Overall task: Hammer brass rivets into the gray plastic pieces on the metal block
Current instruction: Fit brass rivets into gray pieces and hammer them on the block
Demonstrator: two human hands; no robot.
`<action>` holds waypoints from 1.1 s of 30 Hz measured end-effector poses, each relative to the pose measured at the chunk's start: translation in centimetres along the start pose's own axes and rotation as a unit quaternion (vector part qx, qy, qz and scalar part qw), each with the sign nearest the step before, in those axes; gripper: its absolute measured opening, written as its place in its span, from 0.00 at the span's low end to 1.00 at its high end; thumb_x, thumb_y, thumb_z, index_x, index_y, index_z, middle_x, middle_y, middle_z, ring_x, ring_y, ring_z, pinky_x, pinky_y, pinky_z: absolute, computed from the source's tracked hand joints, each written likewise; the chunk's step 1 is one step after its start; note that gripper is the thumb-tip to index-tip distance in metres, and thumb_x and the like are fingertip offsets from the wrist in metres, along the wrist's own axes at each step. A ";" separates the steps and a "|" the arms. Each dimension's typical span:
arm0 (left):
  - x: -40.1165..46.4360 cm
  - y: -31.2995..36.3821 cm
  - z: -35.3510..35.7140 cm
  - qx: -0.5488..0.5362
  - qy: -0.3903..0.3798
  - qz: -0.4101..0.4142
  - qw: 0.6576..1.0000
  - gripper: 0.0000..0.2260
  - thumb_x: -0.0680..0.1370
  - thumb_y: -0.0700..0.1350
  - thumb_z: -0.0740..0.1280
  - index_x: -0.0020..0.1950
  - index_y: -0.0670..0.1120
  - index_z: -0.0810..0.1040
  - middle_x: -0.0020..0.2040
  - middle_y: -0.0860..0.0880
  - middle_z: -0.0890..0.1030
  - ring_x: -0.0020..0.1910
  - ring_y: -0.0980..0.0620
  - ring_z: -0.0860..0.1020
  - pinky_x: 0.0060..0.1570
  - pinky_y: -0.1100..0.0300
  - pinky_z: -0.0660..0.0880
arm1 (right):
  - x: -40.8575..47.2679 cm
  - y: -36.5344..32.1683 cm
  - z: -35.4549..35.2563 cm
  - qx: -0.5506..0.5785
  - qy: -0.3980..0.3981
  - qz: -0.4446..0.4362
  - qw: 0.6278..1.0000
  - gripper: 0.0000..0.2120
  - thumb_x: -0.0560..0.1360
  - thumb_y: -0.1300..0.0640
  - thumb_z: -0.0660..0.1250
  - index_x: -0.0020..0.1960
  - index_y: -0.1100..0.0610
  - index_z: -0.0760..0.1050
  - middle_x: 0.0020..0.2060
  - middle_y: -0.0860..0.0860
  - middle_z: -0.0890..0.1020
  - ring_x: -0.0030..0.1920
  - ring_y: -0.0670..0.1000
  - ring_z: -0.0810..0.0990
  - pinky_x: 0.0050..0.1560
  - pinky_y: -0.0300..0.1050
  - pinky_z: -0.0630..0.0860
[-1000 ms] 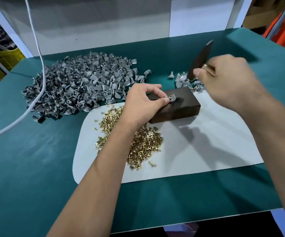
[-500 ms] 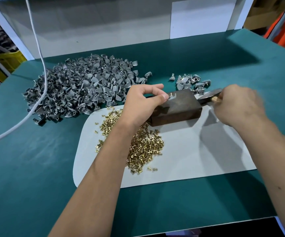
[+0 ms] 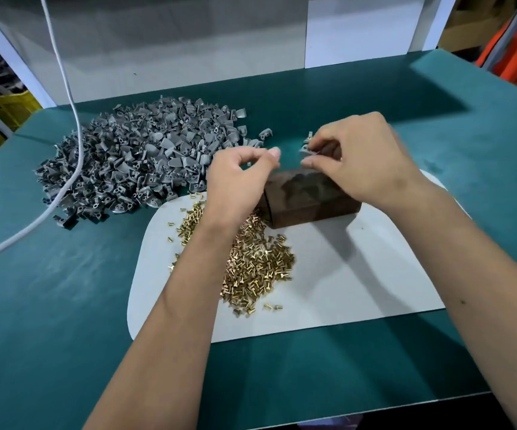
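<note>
The dark metal block (image 3: 306,200) lies on the far part of a white mat (image 3: 359,274). Above its far edge, my right hand (image 3: 362,159) pinches a small gray plastic piece (image 3: 306,151) between thumb and fingertips. A dark shape shows under that hand's fingers; I cannot tell whether it is the hammer. My left hand (image 3: 238,181) hovers over the block's left end with loosely curled fingers and nothing visible in them. Loose brass rivets (image 3: 257,265) lie heaped on the mat under my left forearm. The top of the block looks bare.
A big heap of gray plastic pieces (image 3: 145,162) covers the green table at the far left, with a white cable (image 3: 74,119) running over it. My right hand hides most of a small heap of pieces behind the block. A white panel stands along the back.
My right hand rose from beside the block to its far edge and now pinches the gray piece. My left hand let go of the piece and lifted off the block.
</note>
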State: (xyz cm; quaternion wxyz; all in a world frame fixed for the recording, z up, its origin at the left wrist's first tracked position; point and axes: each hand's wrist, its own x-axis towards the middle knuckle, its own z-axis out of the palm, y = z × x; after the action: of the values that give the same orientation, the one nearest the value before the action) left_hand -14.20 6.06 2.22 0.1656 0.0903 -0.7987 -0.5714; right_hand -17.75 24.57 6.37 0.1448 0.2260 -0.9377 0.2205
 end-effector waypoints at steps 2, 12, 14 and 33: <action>0.6 -0.7 -1.0 0.148 0.081 0.009 0.986 0.07 0.77 0.49 0.72 0.41 0.49 0.86 0.40 0.57 0.85 0.40 0.61 0.81 0.48 0.60 0.78 | 1.0 0.9 0.3 -0.020 0.013 0.069 0.997 0.12 0.72 0.41 0.76 0.46 0.49 0.85 0.40 0.49 0.86 0.45 0.54 0.83 0.49 0.49 0.81; 2.1 -3.4 -5.4 0.308 0.137 -0.054 0.940 0.15 0.69 0.33 0.70 0.46 0.52 0.86 0.47 0.49 0.86 0.52 0.42 0.82 0.54 0.50 0.82 | 4.0 -0.1 0.4 -0.022 -0.007 0.101 0.995 0.12 0.72 0.48 0.79 0.52 0.51 0.84 0.45 0.53 0.86 0.48 0.57 0.84 0.55 0.48 0.80; 2.2 -3.5 -5.5 0.298 0.134 -0.060 0.943 0.16 0.69 0.32 0.70 0.46 0.53 0.86 0.47 0.50 0.86 0.50 0.43 0.83 0.52 0.50 0.82 | 3.0 -2.8 1.0 -0.002 -0.049 0.013 0.999 0.06 0.73 0.51 0.77 0.48 0.49 0.84 0.40 0.48 0.85 0.44 0.53 0.84 0.54 0.49 0.81; 1.6 -2.5 -8.8 0.286 0.212 -0.087 0.930 0.12 0.68 0.33 0.63 0.40 0.42 0.85 0.40 0.44 0.85 0.44 0.42 0.81 0.42 0.52 0.78 | 9.9 -8.5 6.9 -0.150 -0.297 -0.007 0.943 0.21 0.74 0.47 0.77 0.36 0.60 0.72 0.33 0.53 0.77 0.32 0.53 0.75 0.34 0.45 0.71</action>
State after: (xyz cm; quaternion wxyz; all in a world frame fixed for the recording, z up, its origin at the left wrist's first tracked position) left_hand -12.57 -3.12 2.67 0.2476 0.3221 -0.8635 -0.2987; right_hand -23.27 10.92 7.08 -0.1064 0.2634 -0.9588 -0.0010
